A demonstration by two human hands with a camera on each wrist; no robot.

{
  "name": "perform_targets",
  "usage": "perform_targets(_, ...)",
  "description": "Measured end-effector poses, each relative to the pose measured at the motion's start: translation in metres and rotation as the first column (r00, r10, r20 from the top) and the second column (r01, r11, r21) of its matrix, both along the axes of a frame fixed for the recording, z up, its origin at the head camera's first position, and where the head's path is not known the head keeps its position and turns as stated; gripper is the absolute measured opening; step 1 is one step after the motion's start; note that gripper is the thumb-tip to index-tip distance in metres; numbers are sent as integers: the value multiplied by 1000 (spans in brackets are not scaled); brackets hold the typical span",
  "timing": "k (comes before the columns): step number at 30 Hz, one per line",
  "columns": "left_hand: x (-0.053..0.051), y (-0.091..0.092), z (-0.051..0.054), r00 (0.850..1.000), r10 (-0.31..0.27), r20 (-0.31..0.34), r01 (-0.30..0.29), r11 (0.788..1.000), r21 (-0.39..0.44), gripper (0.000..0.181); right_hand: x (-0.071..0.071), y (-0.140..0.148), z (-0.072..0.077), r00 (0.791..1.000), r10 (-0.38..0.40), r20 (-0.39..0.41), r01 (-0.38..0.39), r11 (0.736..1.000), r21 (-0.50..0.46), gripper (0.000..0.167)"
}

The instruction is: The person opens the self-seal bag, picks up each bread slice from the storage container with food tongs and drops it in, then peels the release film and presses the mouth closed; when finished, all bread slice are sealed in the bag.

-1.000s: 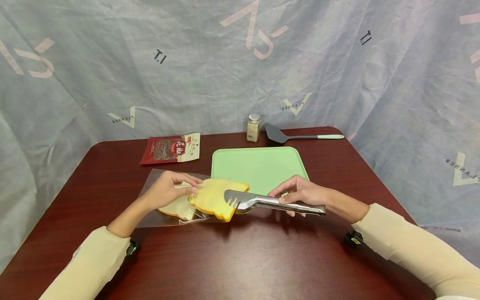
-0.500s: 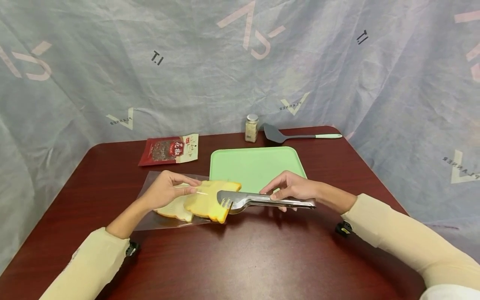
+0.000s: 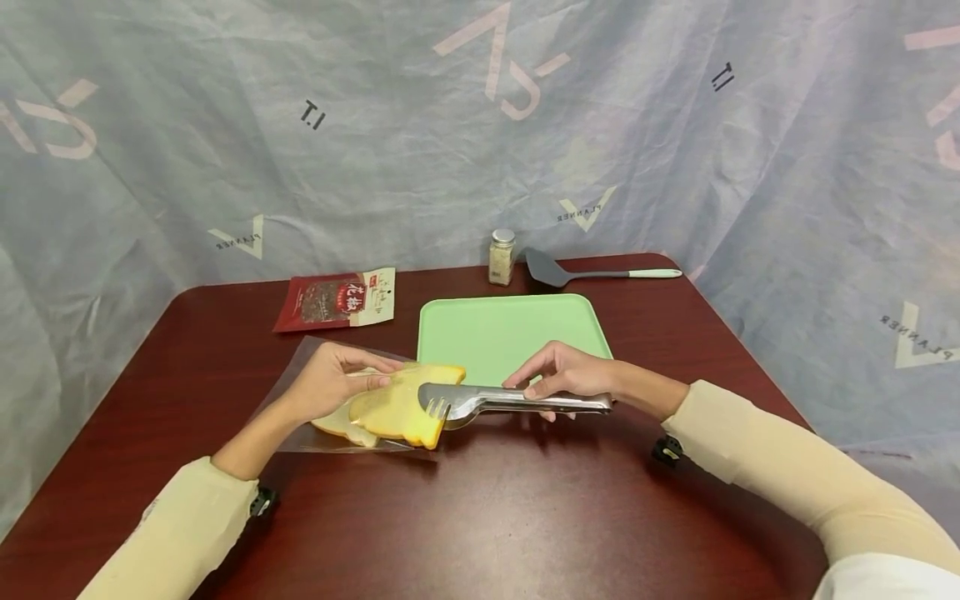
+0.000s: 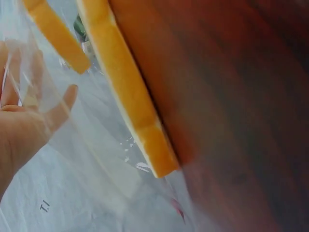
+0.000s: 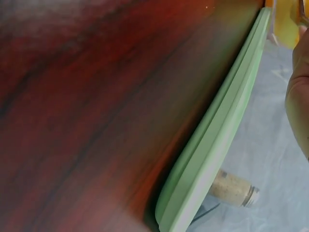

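Fingers (image 3: pixel 384 364) of left hand (image 3: pixel 326 379) fairly straight at mouth of bag (image 3: pixel 302 360), middle left of frame, thumb spread apart in left wrist view; can't tell whether pinching film or just propping against it. Right hand (image 3: pixel 573 372), right of centre, curled round tongs (image 3: pixel 517 398); right end of held slice (image 3: pixel 393 408), just left of centre, clamped between tong heads, tilted, overlapping second slice (image 3: pixel 341 425) to its left. Risks, as judged: film snagging on tines, caused by prongs working close to loose plastic. Mouth of bag collapsing on any slip of left fingers, then slice catching on edge or dragging bag along table (image 3: pixel 480 517). Slice twisting or dropping out, caused by grip at one end only, with most of span overhanging. Denting from too hard a squeeze, if soft. Second slice nudged out of place through overlap. Hard to make out: clear edges of bag, so no telling how far inside to place held slice. Rear tong head mostly hidden by slice; contact at left fingertips unclear. Left wrist view: both slices cut off at top edge, table blurred on right. Right wrist view: hand cut off at right edge, table and tray (image 3: pixel 517 329) prominent, probable slice only as yellow patch at upper right.
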State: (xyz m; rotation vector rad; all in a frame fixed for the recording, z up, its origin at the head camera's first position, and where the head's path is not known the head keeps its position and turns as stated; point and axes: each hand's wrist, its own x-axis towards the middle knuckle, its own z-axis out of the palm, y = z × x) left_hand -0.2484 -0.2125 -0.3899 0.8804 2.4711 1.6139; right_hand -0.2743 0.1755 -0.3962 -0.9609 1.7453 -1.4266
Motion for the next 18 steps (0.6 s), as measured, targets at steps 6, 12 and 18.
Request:
perform_targets(6, 1, 0, -2, 999, -33, -34, 35, 998, 42, 11, -2, -8, -3, 1000, 4, -6, -5, 1000, -8, 34)
perform_targets(12, 1, 3, -3, 997, -37, -68, 42, 996, 73, 9, -2, -21, -2, 1000, -18, -9, 18, 1000, 6, 33)
perform_targets(18, 0, 6, -3, 998, -39, -53, 45, 993, 112, 8, -3, -31, 1, 999, -49, -5, 50, 998, 31, 32)
